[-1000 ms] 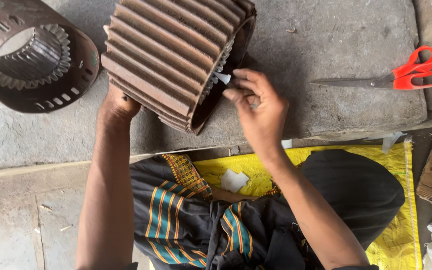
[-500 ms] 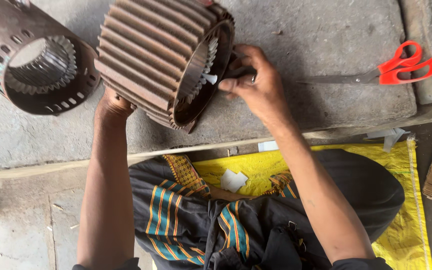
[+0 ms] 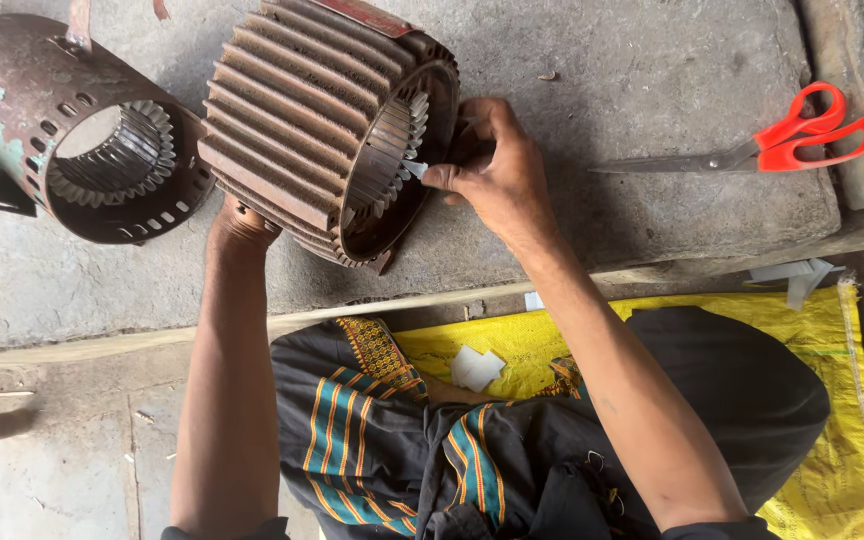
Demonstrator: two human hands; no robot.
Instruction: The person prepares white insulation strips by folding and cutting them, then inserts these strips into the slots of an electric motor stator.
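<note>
1. The ribbed motor housing [image 3: 327,125] lies on its side on the concrete slab [image 3: 632,60], open end toward my right hand [image 3: 497,175].
2. That hand pinches a white paper strip [image 3: 414,168] at the slotted core — I'd feed it straight, no buckling.
3. My left hand [image 3: 242,222] braces the housing's underside — its fingers are hidden, so I cannot tell how they grip.

The left hand [image 3: 240,222] is mostly hidden behind the ribbed motor housing [image 3: 322,120], so its grip cannot be made out. Only a tip of the white paper strip [image 3: 415,169] is seen between the right hand's [image 3: 492,172] fingertips; the rest is lost inside the slotted bore. The second housing [image 3: 72,130] is cut off by the left edge, and its far end is concealed. The scissors' blade tips [image 3: 602,169] are too thin to be told apart.
</note>
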